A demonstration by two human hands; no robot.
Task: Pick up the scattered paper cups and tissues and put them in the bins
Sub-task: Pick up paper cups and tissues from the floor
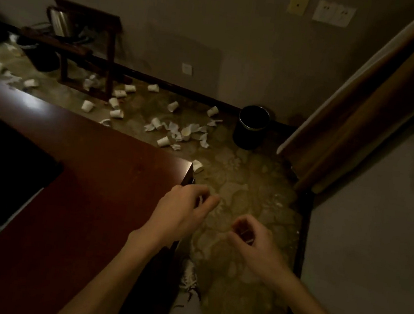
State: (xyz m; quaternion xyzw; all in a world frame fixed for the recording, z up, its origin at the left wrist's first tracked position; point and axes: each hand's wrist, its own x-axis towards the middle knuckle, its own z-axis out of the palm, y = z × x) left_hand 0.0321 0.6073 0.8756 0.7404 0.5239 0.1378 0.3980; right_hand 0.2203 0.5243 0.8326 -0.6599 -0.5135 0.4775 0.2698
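Several white paper cups and torn tissues lie scattered on the patterned carpet, among them a cup [163, 141], a tissue cluster [185, 131] and a cup [197, 166] by the desk corner. A black round bin [251, 128] stands open against the wall. A second dark bin [43, 59] sits at far left under a wooden stand. My left hand [184, 211] hovers at the desk corner with fingers curled; a small white sliver shows by its fingertips, and I cannot tell whether it is held. My right hand [250, 239] hangs over the carpet, fingers loosely curled and empty.
A red-brown desk [82, 181] fills the left foreground, with a dark screen on it. A wooden stand [110, 68] with a kettle stands by the far wall. A wooden door frame [361, 110] and a wall close off the right. My shoe [189, 278] is below.
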